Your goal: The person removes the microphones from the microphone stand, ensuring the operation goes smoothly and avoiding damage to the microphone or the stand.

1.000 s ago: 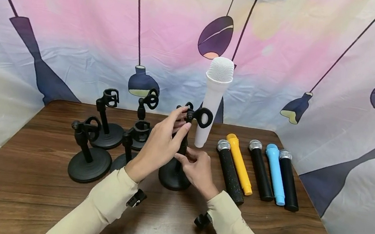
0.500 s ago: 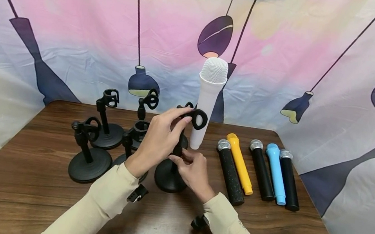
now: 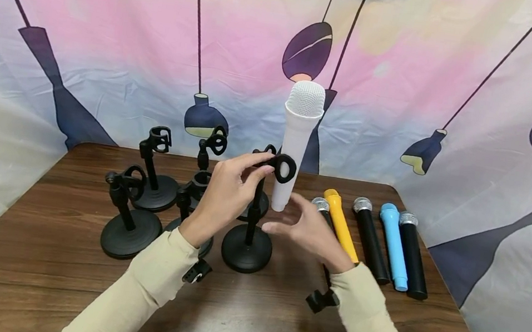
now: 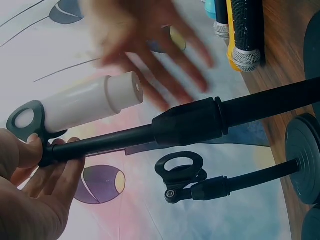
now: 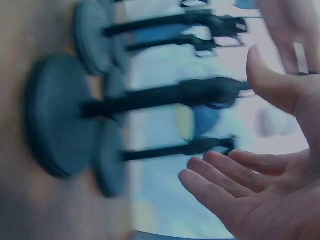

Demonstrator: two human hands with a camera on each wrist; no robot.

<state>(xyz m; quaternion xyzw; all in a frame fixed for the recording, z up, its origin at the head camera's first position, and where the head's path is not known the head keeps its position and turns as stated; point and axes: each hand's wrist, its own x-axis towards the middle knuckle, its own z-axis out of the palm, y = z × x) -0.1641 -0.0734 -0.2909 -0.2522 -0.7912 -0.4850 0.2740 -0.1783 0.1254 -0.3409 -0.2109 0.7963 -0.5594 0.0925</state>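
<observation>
My left hand (image 3: 227, 194) pinches the top of a black desktop microphone stand (image 3: 247, 249), just below its clip (image 3: 285, 168). A white microphone (image 3: 297, 136) sits in that clip, tilted, its mesh head up; the left wrist view shows its lower end (image 4: 125, 92). Off the pole, my right hand (image 3: 315, 231) is spread with nothing in it, to the right of the stand. It is blurred in the left wrist view, while the right wrist view shows its fingers (image 5: 215, 187) apart from the pole (image 5: 150, 99). The stand's round base rests on the table.
Several other black stands, such as the front left one (image 3: 131, 232), stand left of and behind the held stand. On the right lie a yellow microphone (image 3: 342, 221), a blue one (image 3: 394, 247) and black ones (image 3: 371, 241). A printed cloth (image 3: 263, 31) hangs behind the table (image 3: 55, 273).
My right hand has let go of the pole and moved right, its fingers opening. My left hand has shifted up to the clip joint. The stand and white microphone moved slightly left.
</observation>
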